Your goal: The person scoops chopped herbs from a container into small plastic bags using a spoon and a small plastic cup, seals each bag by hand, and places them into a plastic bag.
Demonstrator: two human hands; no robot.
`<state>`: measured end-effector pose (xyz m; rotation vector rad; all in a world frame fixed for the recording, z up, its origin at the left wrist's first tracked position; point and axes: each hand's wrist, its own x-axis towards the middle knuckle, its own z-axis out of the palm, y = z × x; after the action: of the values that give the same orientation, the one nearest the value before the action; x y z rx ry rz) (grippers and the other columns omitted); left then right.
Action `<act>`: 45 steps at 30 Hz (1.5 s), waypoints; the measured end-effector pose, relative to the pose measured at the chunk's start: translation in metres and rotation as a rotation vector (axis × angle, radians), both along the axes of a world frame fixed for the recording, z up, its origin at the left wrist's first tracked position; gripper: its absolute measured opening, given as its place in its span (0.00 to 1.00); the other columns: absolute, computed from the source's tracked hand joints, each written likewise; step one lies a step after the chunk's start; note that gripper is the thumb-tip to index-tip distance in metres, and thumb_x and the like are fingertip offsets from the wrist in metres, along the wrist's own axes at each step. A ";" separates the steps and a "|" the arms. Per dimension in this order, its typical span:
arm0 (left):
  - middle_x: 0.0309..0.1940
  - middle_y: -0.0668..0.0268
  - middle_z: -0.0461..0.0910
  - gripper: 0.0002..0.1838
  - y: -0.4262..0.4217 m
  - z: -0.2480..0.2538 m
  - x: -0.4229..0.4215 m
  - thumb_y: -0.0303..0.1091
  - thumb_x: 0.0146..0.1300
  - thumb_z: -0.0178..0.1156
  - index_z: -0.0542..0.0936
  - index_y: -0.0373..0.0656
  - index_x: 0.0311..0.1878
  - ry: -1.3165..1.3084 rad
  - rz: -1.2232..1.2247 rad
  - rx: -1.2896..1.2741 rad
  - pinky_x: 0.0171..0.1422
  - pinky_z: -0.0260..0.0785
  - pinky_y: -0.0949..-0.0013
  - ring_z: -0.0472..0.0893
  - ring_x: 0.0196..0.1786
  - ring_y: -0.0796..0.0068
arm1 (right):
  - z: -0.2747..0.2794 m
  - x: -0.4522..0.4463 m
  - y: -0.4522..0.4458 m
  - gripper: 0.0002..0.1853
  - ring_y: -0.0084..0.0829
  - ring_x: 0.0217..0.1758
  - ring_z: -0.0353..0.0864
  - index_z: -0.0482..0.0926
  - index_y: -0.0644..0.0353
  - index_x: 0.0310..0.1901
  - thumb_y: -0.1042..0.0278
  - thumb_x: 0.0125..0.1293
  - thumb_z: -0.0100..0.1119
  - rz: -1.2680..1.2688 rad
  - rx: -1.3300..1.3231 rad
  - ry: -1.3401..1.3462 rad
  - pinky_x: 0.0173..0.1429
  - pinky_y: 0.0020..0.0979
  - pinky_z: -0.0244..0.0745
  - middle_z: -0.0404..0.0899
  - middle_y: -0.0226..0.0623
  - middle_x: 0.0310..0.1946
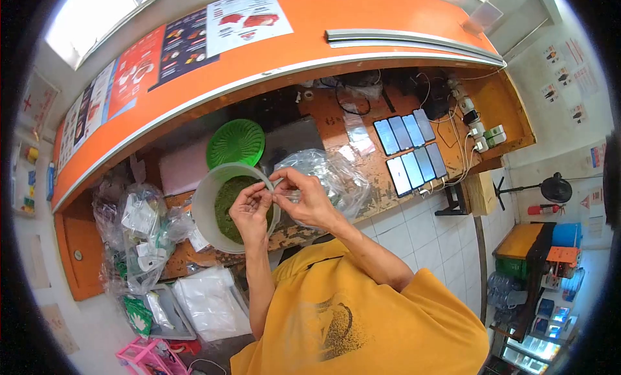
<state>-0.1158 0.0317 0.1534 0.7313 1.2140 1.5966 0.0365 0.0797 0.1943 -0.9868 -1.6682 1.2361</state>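
Note:
A white plastic tub stands on the worn worktop, part filled with a green, crumbly-looking material. My left hand is raised over the tub, its thumb and fingertips pinched together. Close beside it, above the tub's right rim, my right hand is closed too, thumb against forefinger. A small pale grey piece shows at the right fingertips, but I cannot make out what it is. Whatever the left fingers hold is hidden. Behind the tub lies a green ribbed plastic lid or basket; clear plastic bags lie to the right.
Several phones lie in two rows with charging cables at the right. Plastic bags with white items crowd the left end. A stack of clear sleeves and a pink basket sit lower left. An orange counter overhangs the worktop.

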 end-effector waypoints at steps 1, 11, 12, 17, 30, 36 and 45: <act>0.39 0.67 0.84 0.17 0.004 -0.001 0.012 0.23 0.62 0.75 0.82 0.35 0.53 0.027 -0.006 0.003 0.52 0.74 0.75 0.82 0.43 0.80 | -0.002 0.013 0.003 0.17 0.36 0.41 0.91 0.79 0.64 0.54 0.76 0.62 0.66 -0.005 0.014 -0.002 0.51 0.35 0.83 0.87 0.43 0.33; 0.42 0.66 0.85 0.11 0.032 -0.065 0.096 0.20 0.65 0.69 0.82 0.35 0.50 0.276 0.079 -0.140 0.53 0.73 0.73 0.81 0.44 0.79 | -0.107 0.220 0.027 0.17 0.26 0.40 0.89 0.82 0.59 0.53 0.79 0.62 0.67 -0.238 -0.315 -0.075 0.46 0.30 0.81 0.89 0.36 0.33; 0.44 0.65 0.86 0.13 0.036 -0.077 0.100 0.21 0.66 0.69 0.82 0.35 0.52 0.419 0.003 -0.200 0.54 0.73 0.71 0.82 0.45 0.76 | -0.125 0.240 0.042 0.17 0.25 0.40 0.88 0.82 0.59 0.54 0.81 0.62 0.65 -0.270 -0.351 -0.170 0.45 0.29 0.81 0.88 0.36 0.33; 0.60 0.55 0.85 0.24 0.042 -0.106 0.131 0.34 0.68 0.70 0.81 0.39 0.65 0.936 -0.114 -0.291 0.63 0.74 0.61 0.84 0.60 0.63 | -0.247 0.239 0.121 0.19 0.43 0.40 0.88 0.81 0.64 0.56 0.75 0.62 0.62 -0.262 -0.213 -0.603 0.47 0.38 0.82 0.87 0.47 0.35; 0.50 0.62 0.87 0.18 -0.017 -0.089 0.125 0.25 0.69 0.67 0.82 0.37 0.61 0.671 0.074 -0.412 0.57 0.77 0.68 0.85 0.50 0.75 | -0.301 0.209 0.153 0.15 0.47 0.34 0.88 0.88 0.66 0.35 0.61 0.54 0.71 -0.400 -0.223 -0.693 0.44 0.44 0.84 0.88 0.49 0.31; 0.42 0.64 0.89 0.14 0.014 -0.055 0.129 0.27 0.67 0.68 0.86 0.36 0.55 0.477 -0.070 -0.234 0.51 0.78 0.71 0.86 0.44 0.78 | -0.147 0.215 0.106 0.13 0.36 0.42 0.91 0.90 0.66 0.47 0.67 0.65 0.69 -0.433 -0.166 -0.449 0.49 0.35 0.83 0.91 0.47 0.38; 0.35 0.62 0.90 0.15 0.057 -0.011 0.139 0.41 0.69 0.69 0.90 0.37 0.49 0.607 -0.292 -0.196 0.42 0.77 0.71 0.84 0.35 0.80 | -0.038 0.153 0.059 0.10 0.21 0.31 0.85 0.84 0.65 0.38 0.71 0.58 0.75 -0.230 -0.151 -0.122 0.37 0.27 0.80 0.87 0.36 0.28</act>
<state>0.0229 0.0884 0.1422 1.2525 1.5772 1.0218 0.1892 0.1386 0.1561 -1.3301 -1.5187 1.1792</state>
